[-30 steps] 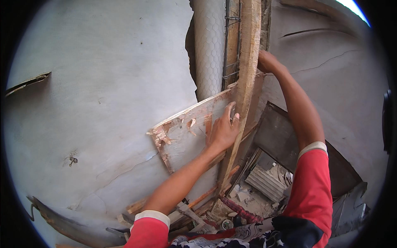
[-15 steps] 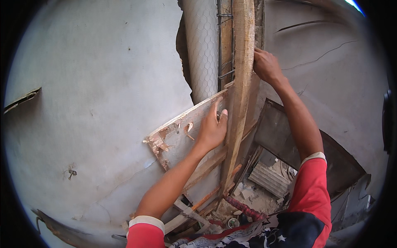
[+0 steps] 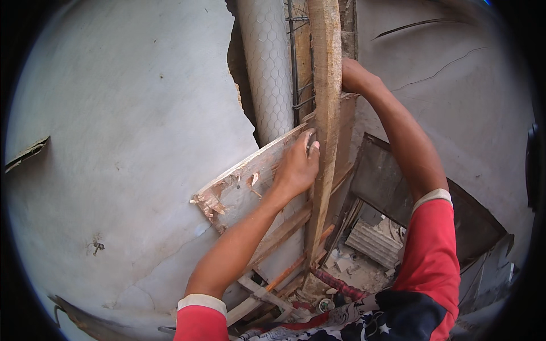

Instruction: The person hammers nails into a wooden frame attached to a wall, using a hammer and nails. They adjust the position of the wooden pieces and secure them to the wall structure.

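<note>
A rough wooden post [image 3: 326,113] stands upright between my two hands. To its left, a worn plywood board [image 3: 239,181] with a splintered corner lies against the post at a slant. My left hand [image 3: 298,166] is at the board's upper right end, close to the post, with thumb and fingers closed together. A small greyish bit shows between them, too small to name. Higher up, my right hand [image 3: 354,76] reaches behind the right side of the post, and its fingers are hidden there.
Thin steel bars [image 3: 294,68] tied with wire run upward beside a round column wrapped in wire mesh [image 3: 264,68]. Plastered walls flank the post, the left one [image 3: 131,125] with a jagged edge. Below lie a corrugated sheet [image 3: 372,244], rubble and wooden pieces [image 3: 261,292].
My left hand's fingers have drawn together from a spread pose and moved nearer the post. My right hand has slid further behind the post, hiding its fingers. The view has shifted slightly.
</note>
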A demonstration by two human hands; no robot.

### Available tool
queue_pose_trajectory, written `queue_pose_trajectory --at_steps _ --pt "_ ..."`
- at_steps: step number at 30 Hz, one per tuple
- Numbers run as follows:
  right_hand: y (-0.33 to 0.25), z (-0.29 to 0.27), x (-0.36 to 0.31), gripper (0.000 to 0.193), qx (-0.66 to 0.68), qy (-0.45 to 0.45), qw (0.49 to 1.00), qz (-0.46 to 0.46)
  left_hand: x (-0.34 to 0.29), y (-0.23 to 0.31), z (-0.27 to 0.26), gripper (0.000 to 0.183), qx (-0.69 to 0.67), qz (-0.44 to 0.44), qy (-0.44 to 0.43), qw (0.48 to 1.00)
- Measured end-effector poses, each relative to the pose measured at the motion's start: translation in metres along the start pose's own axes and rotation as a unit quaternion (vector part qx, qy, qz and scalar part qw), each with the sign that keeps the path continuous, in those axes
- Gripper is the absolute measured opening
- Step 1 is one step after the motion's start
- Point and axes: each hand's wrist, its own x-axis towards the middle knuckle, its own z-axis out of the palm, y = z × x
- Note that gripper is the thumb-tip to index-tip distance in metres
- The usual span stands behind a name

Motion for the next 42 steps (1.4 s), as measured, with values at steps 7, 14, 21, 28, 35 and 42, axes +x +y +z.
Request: queue_pose_trajectory --at_steps 7,14,21,28,35,42 --pt "0.006 -0.008 -0.005 0.029 -0.061 -0.05 0.997 0.002 0.087 0.05 -0.054 0.032 0.183 0.089 0.006 0.979" --pt "0.02 0.006 -0.005 0.019 0.026 -0.053 0.998 -0.022 0.145 0.047 -0.048 0.032 0.236 -0.036 -0.135 0.962" --pt "0.004 0.025 -0.05 0.025 0.056 0.031 0.993 0.095 0.135 0.082 -0.045 0.041 0.215 -0.107 -0.219 0.946" --pt "0.034 0.013 -0.114 0.026 0.109 0.207 0.943 0.238 0.1 0.037 -0.042 0.034 0.217 0.034 -0.108 0.97" --pt "0.051 0.029 -0.11 0.027 0.103 0.148 0.943 0.279 0.042 0.025 -0.036 0.035 0.126 0.027 -0.114 0.985" --pt "0.055 0.049 -0.078 0.03 0.113 0.068 0.965 0.229 0.01 0.026 -0.001 0.056 0.036 -0.009 -0.045 0.998"
